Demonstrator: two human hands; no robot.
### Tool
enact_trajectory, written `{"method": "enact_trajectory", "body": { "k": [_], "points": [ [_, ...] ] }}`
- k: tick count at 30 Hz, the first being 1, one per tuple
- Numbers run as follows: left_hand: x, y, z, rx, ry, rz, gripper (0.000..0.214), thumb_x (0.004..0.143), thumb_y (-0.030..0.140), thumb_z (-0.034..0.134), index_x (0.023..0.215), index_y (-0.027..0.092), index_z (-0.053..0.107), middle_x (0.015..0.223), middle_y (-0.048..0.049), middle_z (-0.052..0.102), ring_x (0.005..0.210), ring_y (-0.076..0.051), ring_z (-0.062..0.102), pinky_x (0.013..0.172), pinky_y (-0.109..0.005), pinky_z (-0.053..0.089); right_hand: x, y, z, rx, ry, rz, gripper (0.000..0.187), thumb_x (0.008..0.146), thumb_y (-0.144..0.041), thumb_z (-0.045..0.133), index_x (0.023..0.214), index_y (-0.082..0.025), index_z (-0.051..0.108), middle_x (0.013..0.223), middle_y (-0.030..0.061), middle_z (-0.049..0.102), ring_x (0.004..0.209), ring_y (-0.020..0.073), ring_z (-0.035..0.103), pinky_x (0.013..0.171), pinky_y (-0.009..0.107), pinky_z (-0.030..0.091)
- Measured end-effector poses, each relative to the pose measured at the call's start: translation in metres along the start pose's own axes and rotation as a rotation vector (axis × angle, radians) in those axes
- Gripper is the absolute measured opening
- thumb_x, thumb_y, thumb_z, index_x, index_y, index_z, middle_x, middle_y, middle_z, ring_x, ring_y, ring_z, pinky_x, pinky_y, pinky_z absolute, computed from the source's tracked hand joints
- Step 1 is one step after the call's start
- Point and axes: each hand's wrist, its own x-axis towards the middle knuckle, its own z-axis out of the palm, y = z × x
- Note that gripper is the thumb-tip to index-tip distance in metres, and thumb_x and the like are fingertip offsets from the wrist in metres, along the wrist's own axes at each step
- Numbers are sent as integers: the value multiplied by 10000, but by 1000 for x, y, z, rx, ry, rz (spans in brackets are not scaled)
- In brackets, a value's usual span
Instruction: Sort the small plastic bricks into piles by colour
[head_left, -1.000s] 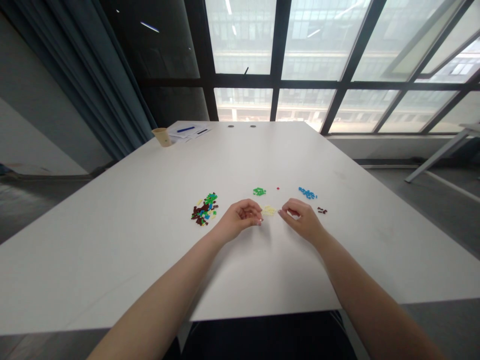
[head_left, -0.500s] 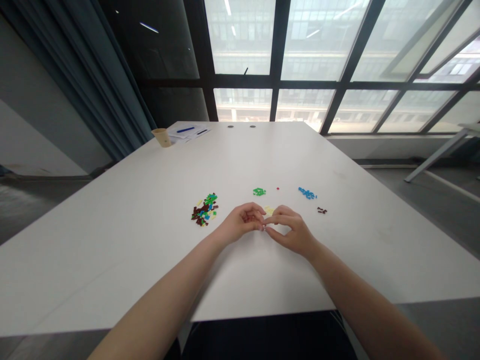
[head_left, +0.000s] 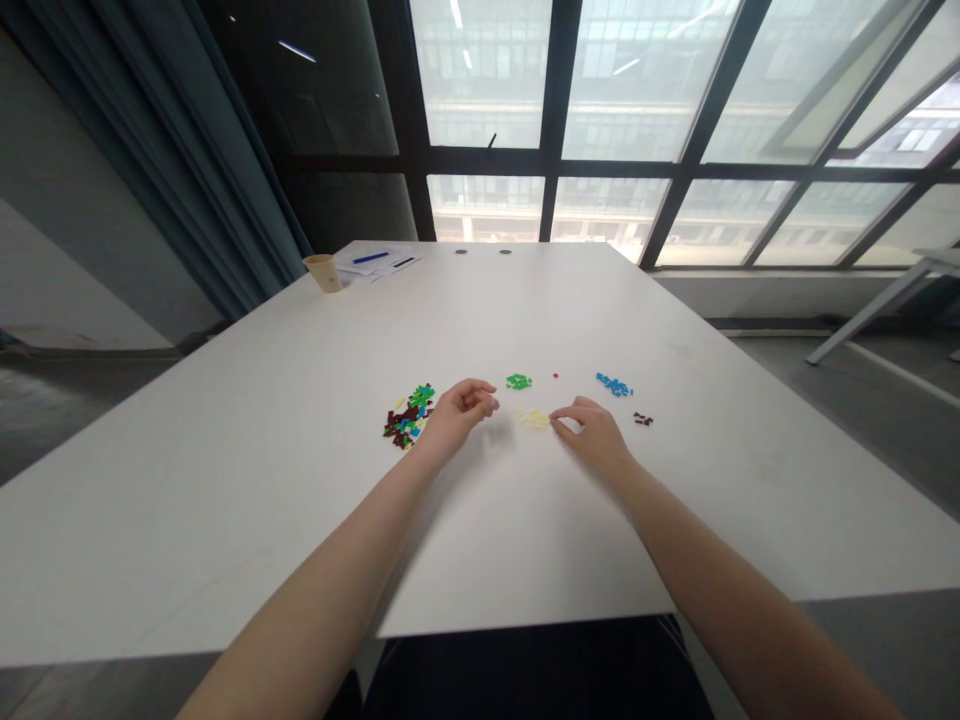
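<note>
Left hand (head_left: 466, 410) and right hand (head_left: 596, 435) parted since half a second ago: left back toward mixed heap (head_left: 400, 424), right at right edge of yellow pieces (head_left: 534, 420), leaving those uncovered between both. Left loosely curled above counter (head_left: 525, 560), contents unclear. Right thumb and forefinger nearly together; cannot tell whether pinching piece. Beyond: green pieces (head_left: 518, 382), red piece (head_left: 556, 376), blue pieces (head_left: 614, 385), brown pieces (head_left: 643, 419).

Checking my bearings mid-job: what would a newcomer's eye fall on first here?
Probably the mixed pile of brown, green, blue and yellow pieces, just left of the left hand on the white table. Next, the pale yellow pieces between the hands, with the right hand at their right edge. Beyond them, the green cluster and, farther right, the blue cluster stand out.
</note>
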Motion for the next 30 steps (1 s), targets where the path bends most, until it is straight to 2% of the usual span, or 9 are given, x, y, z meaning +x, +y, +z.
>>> {"method": "enact_trajectory", "body": {
  "k": [7, 12, 16, 19, 21, 23, 25, 28, 30],
  "points": [
    [0, 0, 1, 77, -9, -80, 269, 629, 331, 638, 814, 151, 562, 629, 17, 557, 586, -89, 512, 578, -227, 396, -4, -7, 23, -88, -111, -49, 177, 779, -216, 513, 788, -200, 690, 712, 29, 580, 702, 141, 525, 693, 255, 367],
    [0, 2, 1, 111, -10, -91, 266, 637, 335, 628, 820, 153, 564, 664, -6, 590, 613, -108, 542, 578, -233, 415, 0, -4, 22, -106, -90, -47, 172, 779, -226, 511, 786, -203, 682, 703, 27, 574, 704, 148, 524, 683, 256, 363],
    [1, 1, -3, 157, 6, -81, 252, 674, 359, 598, 821, 158, 563, 696, -25, 610, 651, -126, 562, 597, -246, 425, 9, 24, -9, -149, 70, 32, 197, 780, -243, 492, 801, -183, 679, 720, 44, 568, 718, 164, 516, 690, 274, 359],
    [4, -5, -8, 200, 28, -66, 245, 693, 367, 577, 814, 155, 555, 690, -26, 606, 662, -132, 565, 615, -254, 428, 13, 58, -44, -251, 229, 215, 250, 769, -286, 482, 825, -148, 683, 696, 51, 535, 644, 167, 481, 631, 290, 349],
    [6, -10, -10, 227, 39, -55, 243, 697, 363, 572, 817, 153, 554, 690, -25, 605, 667, -134, 566, 630, -260, 430, 12, 77, -61, -319, 256, 347, 281, 756, -300, 477, 837, -132, 687, 686, 59, 524, 627, 174, 468, 594, 297, 332],
    [8, -16, -13, 238, 43, -42, 243, 696, 357, 571, 822, 150, 555, 692, -25, 606, 674, -138, 570, 646, -267, 435, 9, 86, -67, -311, 154, 425, 275, 727, -301, 498, 828, -134, 692, 672, 58, 534, 608, 172, 466, 575, 295, 321],
    [9, -20, -15, 237, 39, -35, 238, 691, 348, 573, 820, 149, 557, 686, -24, 604, 679, -143, 575, 659, -274, 439, 6, 84, -64, -224, -45, 417, 246, 696, -294, 526, 794, -147, 696, 638, 45, 551, 584, 163, 469, 563, 286, 322],
    [10, -24, -16, 239, 35, -29, 230, 687, 339, 575, 816, 149, 562, 685, -25, 606, 681, -146, 579, 675, -282, 443, 2, 62, -49, -69, -312, 283, 194, 681, -278, 544, 739, -167, 692, 640, 35, 595, 592, 152, 495, 577, 270, 347],
    [11, -25, -17, 242, 36, -30, 230, 689, 340, 571, 817, 149, 564, 696, -27, 611, 682, -146, 580, 680, -284, 443, 0, 41, -36, 11, -382, 166, 174, 694, -258, 539, 730, -174, 688, 714, 41, 630, 635, 144, 520, 612, 259, 369]
  ]
}}
